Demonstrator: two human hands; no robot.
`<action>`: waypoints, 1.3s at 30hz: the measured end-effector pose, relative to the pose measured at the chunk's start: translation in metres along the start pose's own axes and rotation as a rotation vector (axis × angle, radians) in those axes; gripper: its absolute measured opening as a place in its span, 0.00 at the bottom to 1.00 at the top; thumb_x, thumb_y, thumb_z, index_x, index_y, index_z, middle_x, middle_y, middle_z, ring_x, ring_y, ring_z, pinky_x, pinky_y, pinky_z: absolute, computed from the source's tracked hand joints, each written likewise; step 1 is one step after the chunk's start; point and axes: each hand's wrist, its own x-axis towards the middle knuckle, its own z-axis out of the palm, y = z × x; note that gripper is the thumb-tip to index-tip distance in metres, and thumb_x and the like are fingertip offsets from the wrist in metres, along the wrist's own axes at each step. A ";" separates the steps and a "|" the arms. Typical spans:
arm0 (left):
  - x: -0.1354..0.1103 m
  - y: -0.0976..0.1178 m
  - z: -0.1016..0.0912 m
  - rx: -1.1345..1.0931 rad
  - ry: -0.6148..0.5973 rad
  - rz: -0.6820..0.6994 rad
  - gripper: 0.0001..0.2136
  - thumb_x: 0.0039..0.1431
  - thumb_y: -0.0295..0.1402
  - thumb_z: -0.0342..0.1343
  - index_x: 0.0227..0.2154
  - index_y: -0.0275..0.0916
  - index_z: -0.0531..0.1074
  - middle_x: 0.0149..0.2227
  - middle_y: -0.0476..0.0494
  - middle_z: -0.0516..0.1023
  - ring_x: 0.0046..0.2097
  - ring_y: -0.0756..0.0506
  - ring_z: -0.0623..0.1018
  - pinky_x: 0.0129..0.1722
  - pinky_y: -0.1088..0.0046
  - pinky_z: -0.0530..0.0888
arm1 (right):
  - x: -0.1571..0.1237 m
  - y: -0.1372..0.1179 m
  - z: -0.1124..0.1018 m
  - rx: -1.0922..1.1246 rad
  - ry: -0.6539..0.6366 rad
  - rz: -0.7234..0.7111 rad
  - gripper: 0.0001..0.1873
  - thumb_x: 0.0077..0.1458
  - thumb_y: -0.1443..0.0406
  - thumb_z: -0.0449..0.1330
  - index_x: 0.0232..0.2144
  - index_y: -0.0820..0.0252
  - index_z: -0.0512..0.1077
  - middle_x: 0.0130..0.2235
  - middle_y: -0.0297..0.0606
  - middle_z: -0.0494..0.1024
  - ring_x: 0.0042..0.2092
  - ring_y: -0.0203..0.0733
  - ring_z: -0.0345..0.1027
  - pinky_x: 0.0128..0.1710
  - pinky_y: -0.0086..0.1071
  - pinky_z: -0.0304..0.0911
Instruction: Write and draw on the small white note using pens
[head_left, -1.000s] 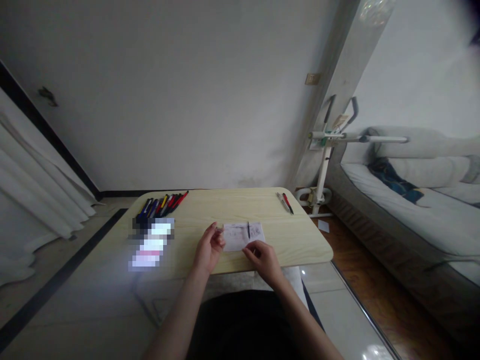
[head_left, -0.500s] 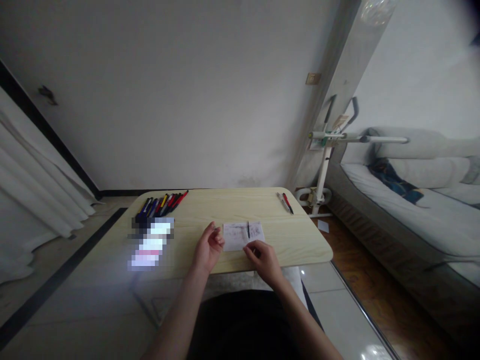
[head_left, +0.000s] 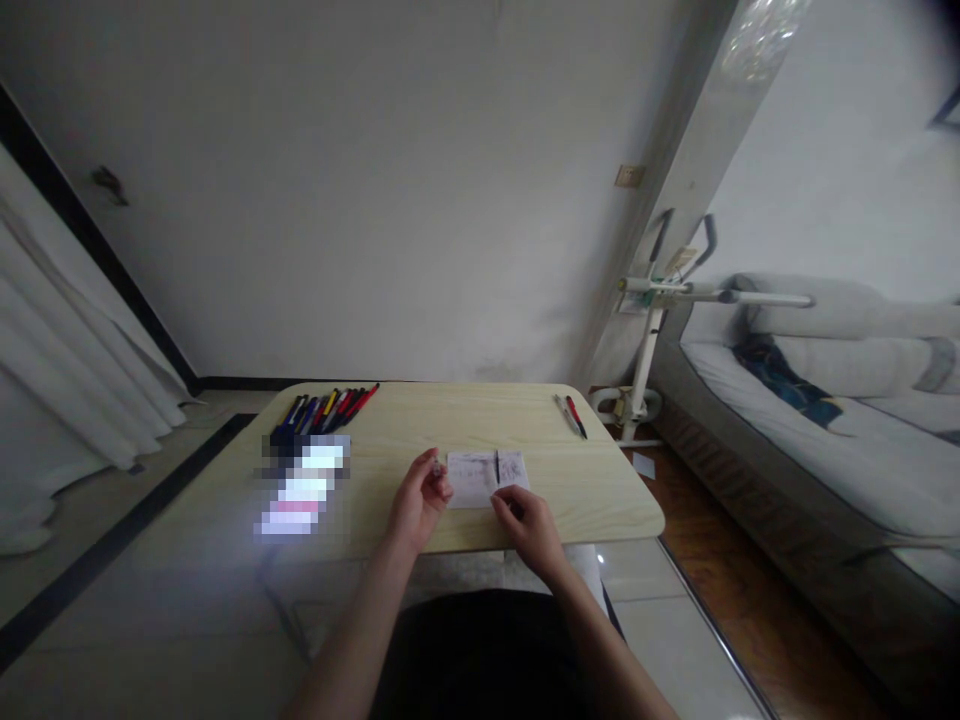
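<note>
We see a small sheet of paper (head_left: 474,480) lying flat on the near half of the table (head_left: 465,415), about midway along its width. A thin black pen (head_left: 496,467) rests on the sheet, its long axis running from the near edge of the table towards the far edge. The sheet sits between the hands and just beyond them. The left hand (head_left: 418,502) is at its left edge, thumb and forefinger drawn together; whether they pinch anything, we cannot tell. The right hand (head_left: 529,522) is nearer the pen, its bent fingertips set down on the sheet's near right corner and gripping nothing. A row of coloured pens (head_left: 328,410) lies at the table's far left corner, two more pens (head_left: 571,415) at its far right. An exercise bike (head_left: 646,330) stands beyond the table's right end.
</note>
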 end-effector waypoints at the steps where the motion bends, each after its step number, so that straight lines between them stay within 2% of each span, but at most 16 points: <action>1: 0.000 0.000 0.000 0.000 0.010 0.005 0.10 0.45 0.30 0.58 0.33 0.39 0.70 0.22 0.52 0.68 0.19 0.57 0.65 0.18 0.81 0.62 | 0.001 0.000 -0.001 0.013 -0.006 0.005 0.10 0.51 0.63 0.51 0.28 0.62 0.70 0.23 0.34 0.71 0.23 0.34 0.60 0.22 0.26 0.56; 8: 0.001 -0.003 0.001 0.019 0.039 0.129 0.10 0.45 0.31 0.58 0.33 0.38 0.68 0.22 0.52 0.69 0.19 0.57 0.66 0.19 0.82 0.62 | 0.026 0.006 -0.010 0.001 0.029 0.020 0.08 0.50 0.64 0.51 0.29 0.61 0.69 0.26 0.35 0.72 0.23 0.33 0.61 0.22 0.25 0.56; 10: 0.001 -0.004 0.001 0.047 0.008 0.133 0.11 0.45 0.31 0.57 0.34 0.38 0.67 0.23 0.51 0.70 0.20 0.57 0.67 0.19 0.82 0.62 | 0.038 0.013 -0.014 -0.030 0.034 0.041 0.08 0.49 0.64 0.52 0.31 0.61 0.68 0.26 0.35 0.73 0.23 0.33 0.62 0.23 0.25 0.56; 13: 0.000 -0.004 0.001 0.073 0.003 0.157 0.14 0.45 0.31 0.57 0.37 0.39 0.66 0.22 0.52 0.70 0.20 0.56 0.67 0.19 0.82 0.63 | 0.054 0.023 -0.019 -0.131 0.020 0.081 0.07 0.47 0.64 0.54 0.31 0.60 0.68 0.25 0.34 0.73 0.25 0.35 0.64 0.24 0.25 0.56; 16: -0.002 -0.005 0.003 0.113 0.047 0.190 0.19 0.45 0.31 0.58 0.42 0.41 0.63 0.23 0.51 0.71 0.20 0.56 0.68 0.19 0.82 0.64 | 0.067 0.029 -0.020 -0.277 0.002 0.115 0.05 0.46 0.64 0.55 0.27 0.59 0.69 0.23 0.35 0.73 0.25 0.35 0.65 0.23 0.25 0.54; 20: -0.003 -0.006 0.006 0.152 0.101 0.217 0.25 0.45 0.31 0.58 0.48 0.42 0.58 0.23 0.50 0.72 0.21 0.55 0.69 0.20 0.82 0.64 | 0.079 0.029 -0.016 -0.473 -0.097 0.193 0.07 0.45 0.63 0.55 0.22 0.59 0.70 0.23 0.37 0.74 0.24 0.37 0.65 0.21 0.26 0.51; 26: -0.005 -0.007 0.006 0.234 0.067 0.214 0.27 0.46 0.33 0.57 0.50 0.41 0.55 0.24 0.49 0.73 0.20 0.55 0.68 0.20 0.82 0.63 | 0.091 0.021 -0.010 -0.677 -0.223 0.316 0.12 0.45 0.57 0.54 0.25 0.58 0.72 0.28 0.41 0.76 0.31 0.43 0.68 0.25 0.29 0.55; 32: -0.009 -0.010 0.009 0.330 0.047 0.223 0.30 0.45 0.35 0.58 0.51 0.40 0.54 0.24 0.48 0.73 0.21 0.54 0.68 0.21 0.80 0.64 | 0.094 0.010 -0.012 -0.753 -0.300 0.346 0.14 0.46 0.56 0.53 0.30 0.57 0.72 0.33 0.42 0.76 0.36 0.45 0.69 0.30 0.31 0.57; 39: -0.009 -0.013 0.006 0.410 -0.005 0.219 0.30 0.46 0.36 0.57 0.52 0.39 0.52 0.24 0.48 0.73 0.21 0.54 0.69 0.22 0.78 0.64 | 0.095 0.003 -0.015 -0.789 -0.367 0.340 0.13 0.46 0.59 0.53 0.32 0.57 0.72 0.35 0.42 0.76 0.37 0.45 0.69 0.31 0.31 0.58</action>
